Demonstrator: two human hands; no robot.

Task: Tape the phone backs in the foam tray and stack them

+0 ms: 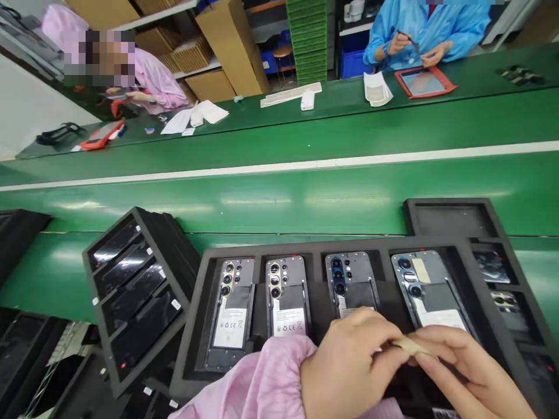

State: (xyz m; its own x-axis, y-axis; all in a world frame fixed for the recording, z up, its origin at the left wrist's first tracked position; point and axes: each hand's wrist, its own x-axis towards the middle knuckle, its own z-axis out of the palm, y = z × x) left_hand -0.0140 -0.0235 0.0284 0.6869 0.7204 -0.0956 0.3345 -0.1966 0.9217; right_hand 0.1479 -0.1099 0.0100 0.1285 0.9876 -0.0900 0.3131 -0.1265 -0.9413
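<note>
My left hand [349,364], in a pink sleeve, and my right hand [467,372] meet at the bottom of the view. Both pinch a small tan strip [413,347] between their fingertips. They hover over a black foam tray [198,326] that holds several open-backed phones side by side. The nearest phones are the third phone [351,282], with blue camera rings, and the fourth phone [425,288], partly hidden by my fingers.
A second black tray [131,291] with glossy back covers lies to the left, and more trays [489,233] to the right. A green conveyor belt [279,198] runs across. Beyond it, a person in blue [430,29] and a person in pink [148,75] work with red-framed tablets.
</note>
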